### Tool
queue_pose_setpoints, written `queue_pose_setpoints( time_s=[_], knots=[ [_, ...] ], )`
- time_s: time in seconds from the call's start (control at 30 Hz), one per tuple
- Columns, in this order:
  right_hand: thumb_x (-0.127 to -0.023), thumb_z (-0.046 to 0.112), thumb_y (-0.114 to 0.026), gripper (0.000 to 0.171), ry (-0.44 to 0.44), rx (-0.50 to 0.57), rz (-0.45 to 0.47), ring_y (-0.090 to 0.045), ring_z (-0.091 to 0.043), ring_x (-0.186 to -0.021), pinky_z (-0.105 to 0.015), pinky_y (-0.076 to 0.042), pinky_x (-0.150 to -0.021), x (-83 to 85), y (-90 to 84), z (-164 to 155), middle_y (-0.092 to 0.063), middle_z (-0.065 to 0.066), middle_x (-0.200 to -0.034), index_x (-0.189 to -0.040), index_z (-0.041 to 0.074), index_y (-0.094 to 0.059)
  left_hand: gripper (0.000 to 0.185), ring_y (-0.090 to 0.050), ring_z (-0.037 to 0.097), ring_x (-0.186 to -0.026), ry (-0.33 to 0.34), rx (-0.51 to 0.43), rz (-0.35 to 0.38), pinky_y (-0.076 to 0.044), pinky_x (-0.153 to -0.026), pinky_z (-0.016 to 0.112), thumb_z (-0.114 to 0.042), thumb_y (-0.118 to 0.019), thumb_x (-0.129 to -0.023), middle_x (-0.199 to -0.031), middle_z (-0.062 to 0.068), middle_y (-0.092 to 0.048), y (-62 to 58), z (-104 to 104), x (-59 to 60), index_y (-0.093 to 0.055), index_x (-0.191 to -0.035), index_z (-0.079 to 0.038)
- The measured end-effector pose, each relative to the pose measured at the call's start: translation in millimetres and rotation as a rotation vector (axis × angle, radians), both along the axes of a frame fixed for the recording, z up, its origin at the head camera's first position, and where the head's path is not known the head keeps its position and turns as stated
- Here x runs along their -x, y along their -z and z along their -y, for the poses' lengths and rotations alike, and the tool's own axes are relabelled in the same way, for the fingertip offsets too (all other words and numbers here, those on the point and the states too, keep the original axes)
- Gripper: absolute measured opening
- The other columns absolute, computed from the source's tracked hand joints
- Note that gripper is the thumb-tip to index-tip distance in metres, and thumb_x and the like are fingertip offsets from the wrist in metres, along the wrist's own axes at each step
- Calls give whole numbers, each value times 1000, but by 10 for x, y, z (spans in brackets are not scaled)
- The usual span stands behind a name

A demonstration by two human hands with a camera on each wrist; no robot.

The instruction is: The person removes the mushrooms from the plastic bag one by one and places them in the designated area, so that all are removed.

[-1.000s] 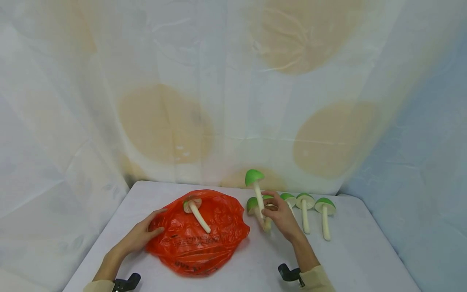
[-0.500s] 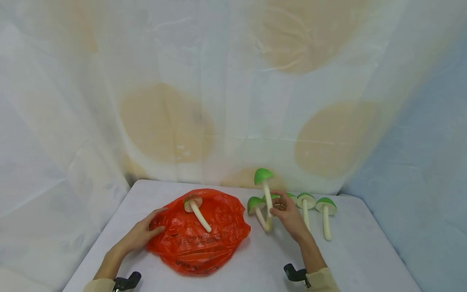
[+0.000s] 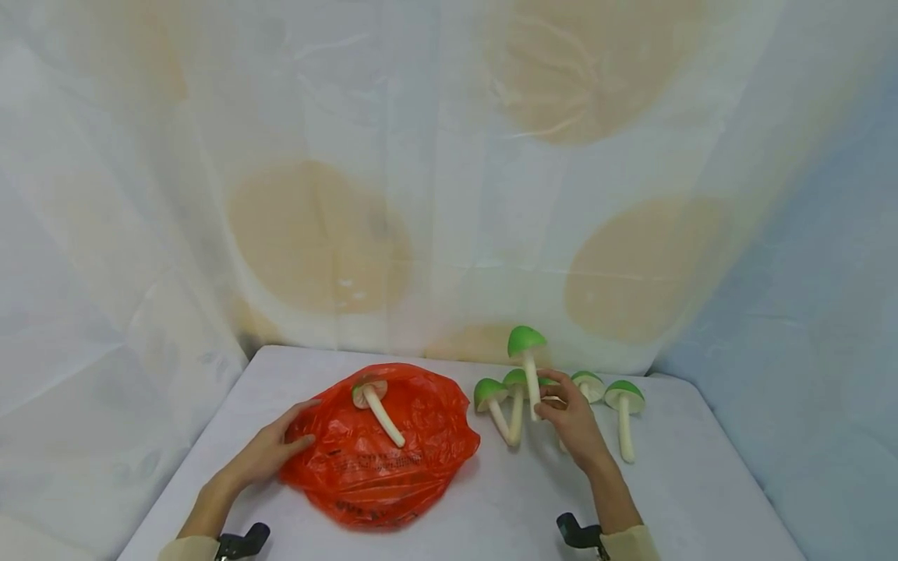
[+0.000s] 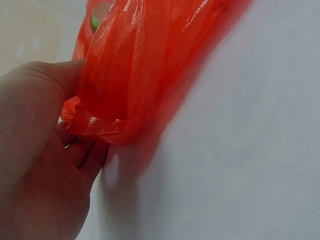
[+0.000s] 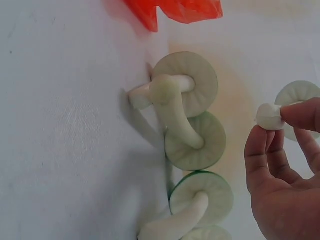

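A pale draped sheet with tan blotches hangs behind a white table (image 3: 491, 499). In the head view, the right hand (image 3: 571, 421) pinches the stem of a green-capped toy mushroom (image 3: 528, 354), raised upright at about 1 o'clock from the table's middle. Two more mushrooms (image 3: 501, 401) lie crossed just beside it at its 9 o'clock; others lie at 3 o'clock. The left hand (image 3: 270, 452) grips the edge of an orange plastic bag (image 3: 393, 452) at 9 o'clock, with one mushroom (image 3: 375, 405) lying on top of the bag.

The left wrist view shows thumb and fingers closed on the bag's crumpled rim (image 4: 100, 120); the film looks thin, limp and slippery.

The right wrist view shows fingertips (image 5: 265, 145) nipping the stem's blunt end (image 5: 269, 116). The mushroom looks light and stiff, probably foam or plastic, so the stem seems the natural hold.
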State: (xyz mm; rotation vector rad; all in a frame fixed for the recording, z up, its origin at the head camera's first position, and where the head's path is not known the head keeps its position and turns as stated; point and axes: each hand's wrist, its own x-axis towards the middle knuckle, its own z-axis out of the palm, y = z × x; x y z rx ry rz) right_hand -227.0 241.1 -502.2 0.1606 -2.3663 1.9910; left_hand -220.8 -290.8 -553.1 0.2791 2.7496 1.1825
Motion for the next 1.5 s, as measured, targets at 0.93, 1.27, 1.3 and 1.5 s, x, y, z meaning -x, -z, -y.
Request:
queue_pose_setpoints(
  time_s=[0.93,1.27,1.3,1.5],
  knots=[
    [-95,3,-63,57,129,-79,17,-61,-24,-106,-28,-55,-83,-148,137,-558,-55,-22,-125,-148,16,-45,64,-36,47,-142,-7,1,34,-33,-109,70,-37,-67,-96,-155,18,-42,-7,-14,29,-38,-153,-29],
    [-96,3,-62,59,182,-105,8,-61,-18,-104,-24,-55,-81,-221,168,-746,-54,-22,-128,-150,15,-42,63,-37,46,-141,-6,1,17,-34,-108,70,-37,-67,-96,-155,16,-43,19,-5,39,-39,-152,-31],
    [-96,3,-62,58,190,-111,4,-61,-16,-104,-24,-55,-81,-224,172,-764,-54,-22,-129,-150,15,-42,63,-37,46,-141,-5,3,15,-35,-108,70,-38,-67,-96,-154,16,-43,20,-4,41,-39,-152,-31],
    [-97,2,-62,58,219,-111,-7,-63,-13,-102,-22,-55,-80,-249,186,-846,-54,-22,-130,-150,12,-41,63,-37,45,-142,-9,-1,13,-35,-109,69,-37,-68,-95,-155,15,-43,31,7,47,-40,-152,-31]
  ],
)
